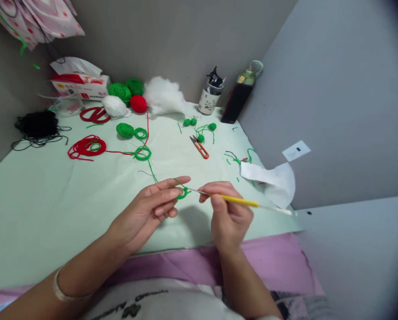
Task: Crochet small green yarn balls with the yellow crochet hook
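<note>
Between thumb and fingers, my left hand [158, 200] pinches a small ring of green crochet work [183, 194]. Green yarn [152, 171] runs over its raised index finger and back to a green yarn coil [142, 153] on the table. My right hand [230, 211] grips a crochet hook [240, 201] with a yellow handle, held like a pen. The hook's thin metal tip points left and meets the top of the green piece; whether it is through a loop is too small to tell. Both hands are above the table's front part.
Orange thread snips [200, 147] lie beyond my hands, near small green balls [200, 138]. Red yarn [88, 146], red-handled scissors [94, 114] and black yarn [38, 125] lie left. White stuffing [164, 95], a pen cup [209, 98] and a dark bottle [238, 100] stand behind. White paper [268, 178] lies right.
</note>
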Demonstrator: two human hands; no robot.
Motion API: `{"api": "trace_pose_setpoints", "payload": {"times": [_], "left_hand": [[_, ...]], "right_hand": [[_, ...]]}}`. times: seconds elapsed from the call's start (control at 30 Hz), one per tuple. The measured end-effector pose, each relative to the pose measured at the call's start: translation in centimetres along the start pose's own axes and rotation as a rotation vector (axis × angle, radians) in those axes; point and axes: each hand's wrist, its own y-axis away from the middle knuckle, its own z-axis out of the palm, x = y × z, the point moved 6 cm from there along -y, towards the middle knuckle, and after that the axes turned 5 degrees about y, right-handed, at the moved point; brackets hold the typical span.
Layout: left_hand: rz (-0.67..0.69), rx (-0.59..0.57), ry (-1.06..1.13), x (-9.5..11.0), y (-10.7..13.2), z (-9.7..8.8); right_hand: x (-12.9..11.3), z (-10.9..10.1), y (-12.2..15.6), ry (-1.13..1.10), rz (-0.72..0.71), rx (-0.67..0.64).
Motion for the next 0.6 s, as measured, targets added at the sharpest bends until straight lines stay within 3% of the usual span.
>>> {"api": "trace_pose_setpoints", "payload": {"times": [0.07,0.13,0.3,0.5,0.6], "left_hand": [[0.032,0.0,-0.038,0.3,0.0,-0.1],[0.074,-0.008,-0.101,0.3,0.0,0.0],[0.138,-0.027,-0.239,0.2,0.0,0.7],[0.067,-0.036,-0.172,0.4,0.1,0.5],[0.111,-0.015,-0.187,0.7,0.1,0.5]], "right_hand": [[1.0,-0.2,-0.5,-0.198,0.177,0.028],[1.4,0.3,-0.5,-0.322,0.261,-0.008],[0.5,1.2,-0.3,-0.216,0.146,-0.108],[1.3,1.1,-0.3,-0.337,0.305,-0.119],[0.0,0.5,-0.2,-0.124,0.116,-0.125]]}}
